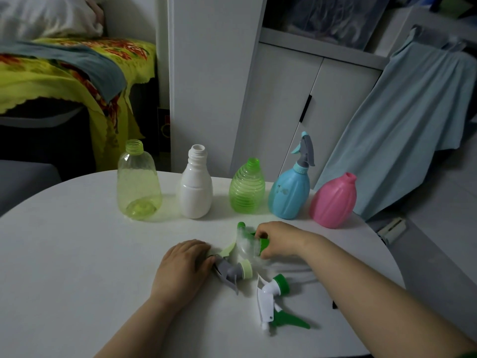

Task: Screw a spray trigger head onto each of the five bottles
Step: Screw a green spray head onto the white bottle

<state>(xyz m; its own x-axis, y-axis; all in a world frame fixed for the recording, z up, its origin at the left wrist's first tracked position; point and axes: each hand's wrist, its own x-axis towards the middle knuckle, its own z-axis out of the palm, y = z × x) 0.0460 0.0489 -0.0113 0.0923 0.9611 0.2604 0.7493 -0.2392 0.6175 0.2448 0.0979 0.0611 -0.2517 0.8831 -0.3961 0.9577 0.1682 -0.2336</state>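
Five bottles stand in a row on the white table (77, 241): a clear yellow-green bottle (139, 184), a white bottle (196, 187), a ribbed green bottle (247, 188), a blue bottle (289, 195) with a grey and blue trigger head (305, 151) on it, and a pink bottle (334, 202). Near the front lie loose trigger heads. My right hand (280, 240) grips a clear and green trigger head (249, 241). My left hand (184, 264) rests on a grey and pale-green trigger head (232, 271). A white and green trigger head (273, 301) lies nearer to me.
Behind the table stand white cabinet doors (296, 112). A pale blue cloth (402, 120) hangs at the right. A bed with a yellow patterned cover (64, 73) is at the back left. The table's right edge curves away close to the pink bottle.
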